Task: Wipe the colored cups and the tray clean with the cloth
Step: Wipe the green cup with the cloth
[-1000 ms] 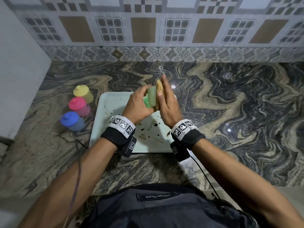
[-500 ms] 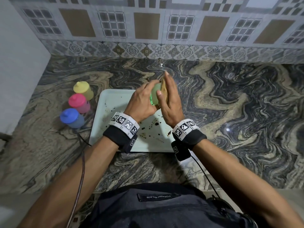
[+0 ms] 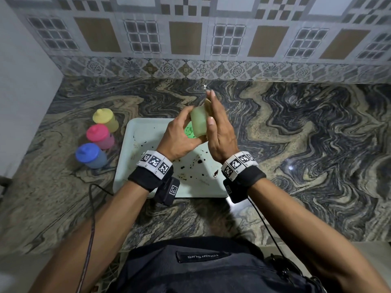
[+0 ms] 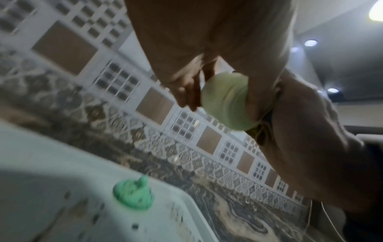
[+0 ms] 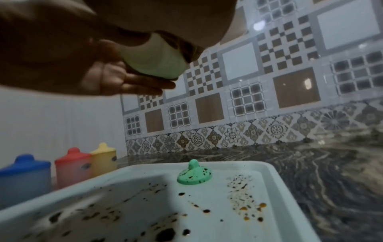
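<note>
My left hand grips a pale green cup above the tray, lying on its side with no lid on. My right hand lies flat against the cup's right side with straight fingers. It presses a yellow cloth to the cup, and its thumb rests on the cup. The cloth is mostly hidden by the palm. The left wrist view shows the cup between both hands. Its green lid lies speckled on the white tray, which carries dark spots and smears.
Yellow, pink and blue lidded cups stand in a row on the marble counter left of the tray. A tiled wall runs along the back. A white wall closes the left side.
The cup has turned in my left hand and shows more of its side. My right hand has slid along it with the cloth. Both hands stay above the tray.
</note>
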